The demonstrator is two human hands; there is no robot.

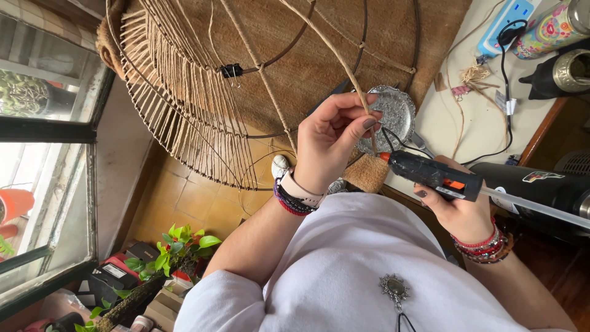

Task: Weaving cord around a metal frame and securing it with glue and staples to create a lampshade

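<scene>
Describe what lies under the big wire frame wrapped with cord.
Under the wire frame lies a brown woven mat on the pale table; a round silver dish sits at the mat's edge. The left hand covers part of the dish.

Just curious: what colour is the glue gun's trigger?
Orange, on a black glue gun held in the right hand; head view.

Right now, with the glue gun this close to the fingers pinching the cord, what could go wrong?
1. The glue gun in the right hand points its nozzle toward the left hand, whose fingers pinch the cord; hot glue might burn them.
2. The gun's black cable trails across the table near loose fibre scraps and could snag.
3. Glue may drip beside the small metal dish.
</scene>
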